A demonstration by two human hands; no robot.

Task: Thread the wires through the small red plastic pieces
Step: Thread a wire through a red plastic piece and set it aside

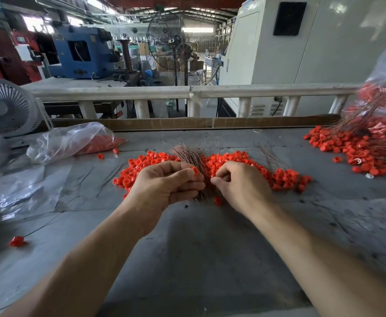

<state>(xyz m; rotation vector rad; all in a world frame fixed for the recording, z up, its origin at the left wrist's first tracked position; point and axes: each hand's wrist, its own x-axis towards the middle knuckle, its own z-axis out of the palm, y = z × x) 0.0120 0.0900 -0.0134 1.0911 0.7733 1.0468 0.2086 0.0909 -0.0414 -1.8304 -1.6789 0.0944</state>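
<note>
head view: left hand fingers curled round wire bundle, thumb and forefinger pinching red piece. right hand pinching at bundle; what it pinches too small to tell. red pile on table behind hands. bag far left.

No text, label, brand, number or sign can be read anywhere. The pale panel on the red machine at ten o'clock and the blue strip atop the white cabinet at one o'clock are too blurred.
</note>
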